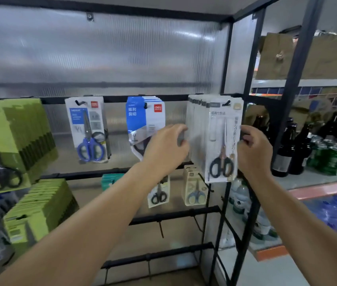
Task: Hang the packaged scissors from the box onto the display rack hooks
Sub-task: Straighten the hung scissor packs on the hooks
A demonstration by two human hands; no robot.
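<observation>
I saw the white scissors packs (215,137) hanging on the top right hook (226,103), between the hands. My left hand (166,148) gripped their left edge; my right hand (253,150) pinched the right edge.

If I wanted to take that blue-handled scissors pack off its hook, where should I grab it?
Probably pinch the blue-handled scissors pack by its flat card's side edges, near the middle, coming from the front. It hangs upright facing you from a black hook through its top hole, so it should slide straight forward.
</observation>
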